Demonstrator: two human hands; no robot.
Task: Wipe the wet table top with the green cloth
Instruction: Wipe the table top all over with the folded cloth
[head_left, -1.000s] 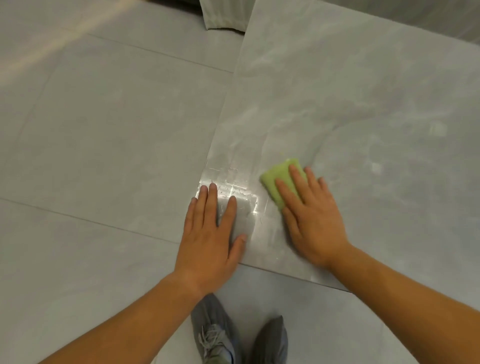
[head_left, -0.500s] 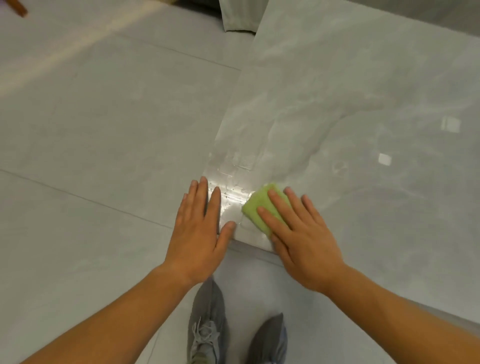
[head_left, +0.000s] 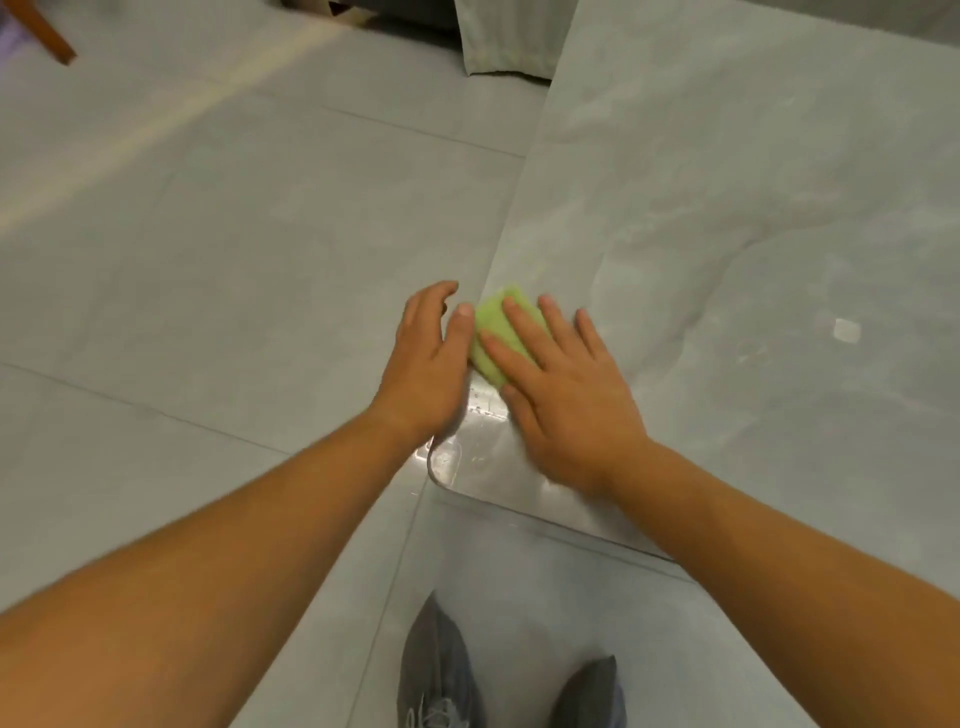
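Pressing green cloth on table top, right hand flat, left hand relaxed beside it

The surface is a pale grey, marble-veined slab filling the frame from 12 round to 4 o'clock, with its rounded near corner just below centre. A wet, shiny patch covers that corner. The green cloth lies folded at the slab's left edge, at 12 o'clock from the patch. The right grip is spread flat on the cloth, fingers straight. A small bright square glint shows at 3 o'clock from the cloth.
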